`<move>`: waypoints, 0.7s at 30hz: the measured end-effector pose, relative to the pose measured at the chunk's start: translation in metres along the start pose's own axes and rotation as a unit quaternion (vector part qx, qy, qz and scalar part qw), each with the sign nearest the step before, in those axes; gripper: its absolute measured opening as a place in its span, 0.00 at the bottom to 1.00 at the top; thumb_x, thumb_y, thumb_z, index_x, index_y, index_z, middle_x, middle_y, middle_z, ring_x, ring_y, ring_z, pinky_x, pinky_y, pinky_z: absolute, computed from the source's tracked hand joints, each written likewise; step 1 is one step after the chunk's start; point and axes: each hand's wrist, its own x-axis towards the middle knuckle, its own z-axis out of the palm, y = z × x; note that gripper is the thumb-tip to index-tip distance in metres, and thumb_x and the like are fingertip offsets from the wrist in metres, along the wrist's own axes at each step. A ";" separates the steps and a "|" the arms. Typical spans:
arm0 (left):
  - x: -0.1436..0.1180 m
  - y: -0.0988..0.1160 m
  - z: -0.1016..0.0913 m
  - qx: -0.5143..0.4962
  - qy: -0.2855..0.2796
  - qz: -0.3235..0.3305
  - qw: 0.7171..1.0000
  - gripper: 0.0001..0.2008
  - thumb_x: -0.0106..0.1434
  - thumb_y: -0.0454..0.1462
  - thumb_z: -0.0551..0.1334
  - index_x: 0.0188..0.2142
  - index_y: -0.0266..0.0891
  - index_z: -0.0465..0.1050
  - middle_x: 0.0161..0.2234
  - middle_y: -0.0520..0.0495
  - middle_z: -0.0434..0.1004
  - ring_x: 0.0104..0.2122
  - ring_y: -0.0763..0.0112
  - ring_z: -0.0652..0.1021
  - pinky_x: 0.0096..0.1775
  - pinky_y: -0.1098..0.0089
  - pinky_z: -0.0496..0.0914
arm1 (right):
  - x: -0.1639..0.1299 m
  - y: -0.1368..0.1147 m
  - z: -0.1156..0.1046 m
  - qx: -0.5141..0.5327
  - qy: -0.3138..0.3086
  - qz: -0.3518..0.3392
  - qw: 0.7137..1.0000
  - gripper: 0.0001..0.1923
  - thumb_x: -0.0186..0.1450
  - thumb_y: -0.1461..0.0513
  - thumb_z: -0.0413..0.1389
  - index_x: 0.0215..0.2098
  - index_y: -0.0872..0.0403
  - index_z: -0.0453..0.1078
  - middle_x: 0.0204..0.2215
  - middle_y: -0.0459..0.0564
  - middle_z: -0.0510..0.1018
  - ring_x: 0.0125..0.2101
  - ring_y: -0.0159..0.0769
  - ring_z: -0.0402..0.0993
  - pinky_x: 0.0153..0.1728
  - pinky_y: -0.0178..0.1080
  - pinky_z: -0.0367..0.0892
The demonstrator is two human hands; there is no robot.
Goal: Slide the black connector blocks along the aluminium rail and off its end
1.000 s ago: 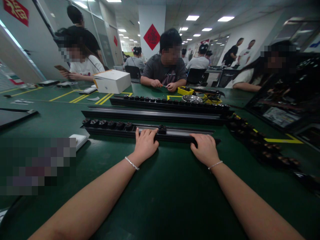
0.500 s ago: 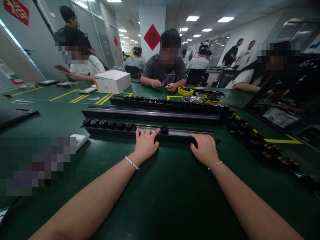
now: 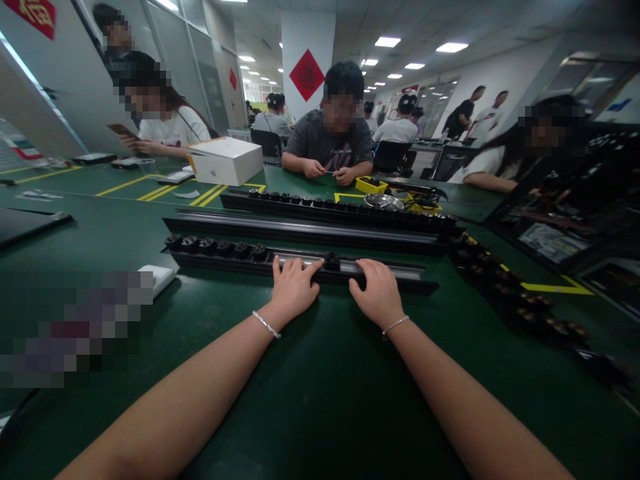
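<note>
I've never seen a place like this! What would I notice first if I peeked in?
Two bare arms stretch over a green table, the left hand and right hand resting on a long black rail. One small black part sits on the rail between the hands, and a row of them sits at its left end. Across the table, a person in a grey shirt works near a white box.

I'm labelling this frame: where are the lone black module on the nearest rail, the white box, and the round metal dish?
Lone black module (image 3: 331, 261), head view, on its top.
White box (image 3: 226, 162), head view, on its front face.
Round metal dish (image 3: 384, 201), head view, on its shiny inside.
</note>
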 end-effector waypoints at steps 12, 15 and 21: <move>0.001 0.000 -0.001 0.001 -0.015 0.006 1.000 0.24 0.59 0.40 0.57 0.56 0.54 0.64 0.43 0.45 0.70 0.50 0.55 0.68 0.60 0.44 0.43 | 0.037 -0.049 0.023 0.031 0.025 0.134 0.990 0.17 0.59 0.50 0.52 0.37 0.52 0.72 0.39 0.55 0.77 0.43 0.46 0.69 0.48 0.50 0.56; 0.000 0.000 0.001 0.001 -0.003 0.011 1.000 0.25 0.58 0.40 0.58 0.56 0.55 0.63 0.43 0.45 0.70 0.50 0.55 0.68 0.59 0.44 0.43 | 0.035 -0.049 0.023 0.036 0.037 0.133 0.990 0.16 0.58 0.51 0.52 0.35 0.53 0.72 0.38 0.55 0.78 0.43 0.46 0.69 0.48 0.49 0.56; -0.002 -0.001 0.003 0.002 0.011 0.016 1.000 0.26 0.57 0.39 0.59 0.56 0.54 0.63 0.43 0.46 0.70 0.50 0.55 0.68 0.59 0.44 0.43 | 0.035 -0.049 0.020 0.031 0.018 0.137 0.990 0.15 0.58 0.53 0.51 0.35 0.54 0.71 0.37 0.55 0.77 0.43 0.46 0.69 0.47 0.48 0.57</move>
